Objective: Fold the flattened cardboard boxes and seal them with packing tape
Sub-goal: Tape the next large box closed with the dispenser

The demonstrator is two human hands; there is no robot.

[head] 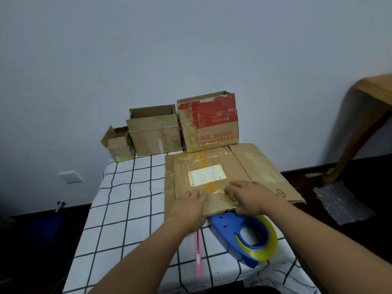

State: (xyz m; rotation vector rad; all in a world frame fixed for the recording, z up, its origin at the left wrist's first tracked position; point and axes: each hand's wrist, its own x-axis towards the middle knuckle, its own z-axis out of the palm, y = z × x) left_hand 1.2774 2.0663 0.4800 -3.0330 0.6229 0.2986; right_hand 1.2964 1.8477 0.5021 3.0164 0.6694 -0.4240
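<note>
Pressing down on a flattened cardboard box [203, 177], we lay our left hand [189, 205] flat on its near edge, fingers straight, while our right hand [252, 197] rests beside it on the taped near corner, fingers out and gripping nothing. That box sits on top of a bigger flat box [265, 166] on the checked tablecloth [127, 198]. Just below our hands lie a blue tape dispenser [244, 236] with its yellow tape roll and a pink knife [198, 253]. Three folded boxes [209, 122] stand along the wall.
</note>
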